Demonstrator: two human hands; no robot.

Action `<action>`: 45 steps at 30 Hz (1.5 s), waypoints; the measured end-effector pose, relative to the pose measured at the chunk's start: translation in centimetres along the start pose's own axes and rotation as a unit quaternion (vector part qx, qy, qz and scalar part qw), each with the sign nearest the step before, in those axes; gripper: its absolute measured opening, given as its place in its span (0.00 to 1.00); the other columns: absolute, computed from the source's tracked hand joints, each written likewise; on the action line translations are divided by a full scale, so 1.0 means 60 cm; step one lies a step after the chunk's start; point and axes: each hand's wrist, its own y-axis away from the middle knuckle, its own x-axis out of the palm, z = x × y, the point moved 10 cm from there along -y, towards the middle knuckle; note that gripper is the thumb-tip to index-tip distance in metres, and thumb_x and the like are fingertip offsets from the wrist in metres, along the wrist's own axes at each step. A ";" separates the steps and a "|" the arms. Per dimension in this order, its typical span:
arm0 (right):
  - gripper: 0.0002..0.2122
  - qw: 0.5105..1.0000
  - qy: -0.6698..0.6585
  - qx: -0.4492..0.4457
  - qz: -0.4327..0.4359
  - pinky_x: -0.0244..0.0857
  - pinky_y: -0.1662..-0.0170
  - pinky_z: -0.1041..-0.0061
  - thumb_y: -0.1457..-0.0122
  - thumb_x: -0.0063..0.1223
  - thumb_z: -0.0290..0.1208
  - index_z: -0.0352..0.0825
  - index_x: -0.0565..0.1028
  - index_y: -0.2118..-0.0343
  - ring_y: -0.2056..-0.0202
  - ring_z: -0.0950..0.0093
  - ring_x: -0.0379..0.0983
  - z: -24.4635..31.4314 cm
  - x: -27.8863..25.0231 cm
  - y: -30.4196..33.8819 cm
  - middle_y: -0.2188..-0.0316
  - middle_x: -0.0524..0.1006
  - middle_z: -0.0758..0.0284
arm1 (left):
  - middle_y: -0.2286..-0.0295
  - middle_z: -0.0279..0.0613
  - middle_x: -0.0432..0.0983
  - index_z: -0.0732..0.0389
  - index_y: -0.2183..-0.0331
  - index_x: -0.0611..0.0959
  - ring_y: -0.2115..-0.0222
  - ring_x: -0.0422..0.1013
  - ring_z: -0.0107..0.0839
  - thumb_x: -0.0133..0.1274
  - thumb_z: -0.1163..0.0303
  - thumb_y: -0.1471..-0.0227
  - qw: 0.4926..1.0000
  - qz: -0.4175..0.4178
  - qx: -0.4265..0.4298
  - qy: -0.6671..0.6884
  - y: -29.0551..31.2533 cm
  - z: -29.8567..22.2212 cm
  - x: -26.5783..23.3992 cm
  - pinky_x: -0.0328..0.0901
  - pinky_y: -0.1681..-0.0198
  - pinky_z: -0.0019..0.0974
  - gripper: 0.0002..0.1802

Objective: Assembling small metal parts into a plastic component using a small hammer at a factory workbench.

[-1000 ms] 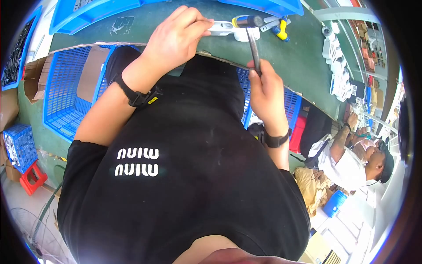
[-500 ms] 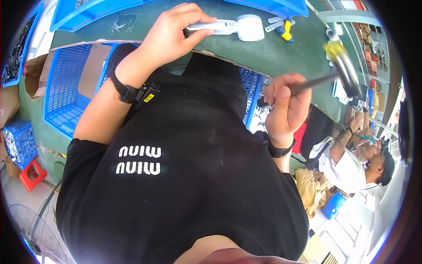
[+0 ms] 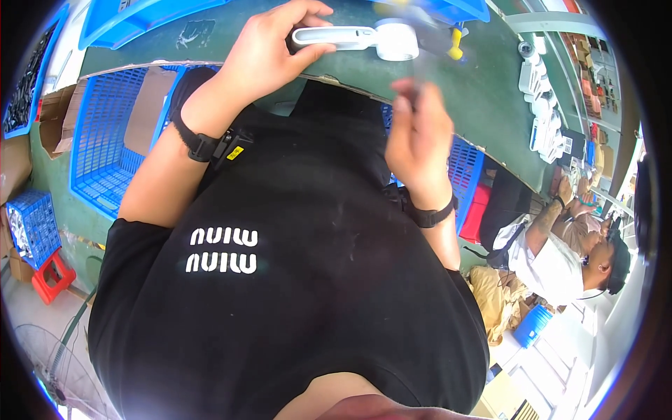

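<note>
Left hand (image 3: 269, 52) at 12 o'clock, fingers curled round handle of flat white plastic device with round head (image 3: 364, 40), lying on green worktable (image 3: 483, 105). Right hand (image 3: 416, 136) at 1 o'clock, gripping thin dark tool (image 3: 414, 77), blurred, below device's round head. Blue plastic crate (image 3: 105, 140) at 10 o'clock.

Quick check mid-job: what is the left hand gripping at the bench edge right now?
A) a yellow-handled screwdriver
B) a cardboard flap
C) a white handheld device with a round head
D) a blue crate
C: the left hand is closed around the handle of the white device, its round head lying on the green bench.
</note>
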 end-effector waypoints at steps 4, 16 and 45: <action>0.07 0.982 -0.027 0.108 0.152 0.70 0.64 0.67 0.33 0.51 0.18 0.30 0.75 0.53 0.71 0.61 0.76 -0.028 0.024 0.005 0.73 0.76 0.57 | 0.61 0.42 0.88 0.60 0.48 0.84 0.60 0.84 0.35 0.73 0.71 0.47 0.998 0.038 -0.045 -0.017 0.018 0.038 0.017 0.76 0.53 0.36 0.25; 0.04 0.985 -0.122 0.125 0.001 0.65 0.68 0.72 0.32 0.53 0.21 0.31 0.75 0.57 0.74 0.76 0.70 -0.046 -0.042 0.024 0.76 0.73 0.67 | 0.61 0.42 0.88 0.60 0.48 0.84 0.60 0.83 0.34 0.73 0.71 0.47 0.999 0.039 -0.032 0.005 0.014 0.042 0.021 0.76 0.52 0.36 0.26; 0.03 0.903 -0.369 0.220 -0.032 0.54 0.74 0.84 0.27 0.51 0.23 0.35 0.73 0.53 0.77 0.89 0.58 -0.166 -0.023 -0.006 0.74 0.67 0.79 | 0.64 0.46 0.82 0.64 0.60 0.85 0.62 0.77 0.46 0.69 0.76 0.53 0.992 0.078 0.061 -0.078 0.014 -0.008 -0.029 0.71 0.56 0.45 0.16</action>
